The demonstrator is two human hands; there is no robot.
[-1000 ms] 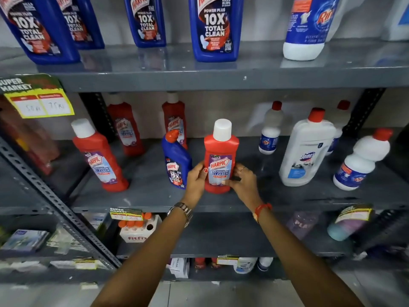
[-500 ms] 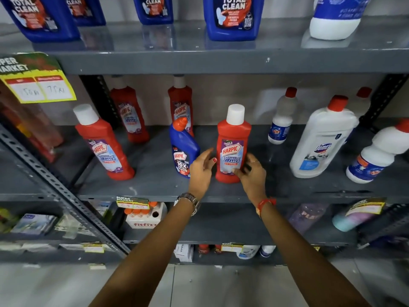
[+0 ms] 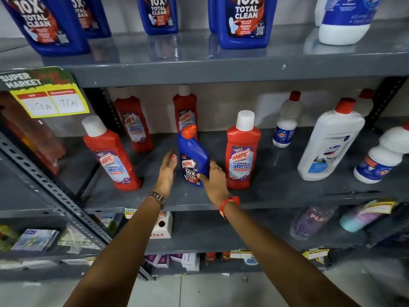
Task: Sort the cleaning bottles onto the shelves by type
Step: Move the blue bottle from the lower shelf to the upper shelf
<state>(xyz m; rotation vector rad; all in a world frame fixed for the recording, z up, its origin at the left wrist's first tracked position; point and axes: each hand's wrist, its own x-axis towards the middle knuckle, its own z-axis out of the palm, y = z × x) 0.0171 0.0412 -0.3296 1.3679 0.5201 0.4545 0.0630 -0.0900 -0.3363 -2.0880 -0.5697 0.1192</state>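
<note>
A small blue Harpic bottle (image 3: 193,156) with an orange cap stands tilted on the middle shelf (image 3: 276,193) among red bottles. My right hand (image 3: 213,177) is closed around its lower right side. My left hand (image 3: 167,170) is open just left of it, fingers apart, not touching. A red Harpic bathroom cleaner bottle (image 3: 242,151) with a white cap stands upright right of my right hand. Another red bottle (image 3: 110,156) leans at the left, and two more red bottles (image 3: 135,122) stand at the back.
Large blue Harpic bottles (image 3: 243,21) line the top shelf (image 3: 199,69), with a white bottle (image 3: 345,18) at its right. White bottles with red caps (image 3: 329,140) fill the middle shelf's right. A yellow price tag (image 3: 47,103) hangs left. Lower shelves hold boxes and other bottles.
Both hands left the red bottle and shifted left. My right hand now grips the small blue bottle, which has tipped and moved slightly rightward; my left hand opened beside it.
</note>
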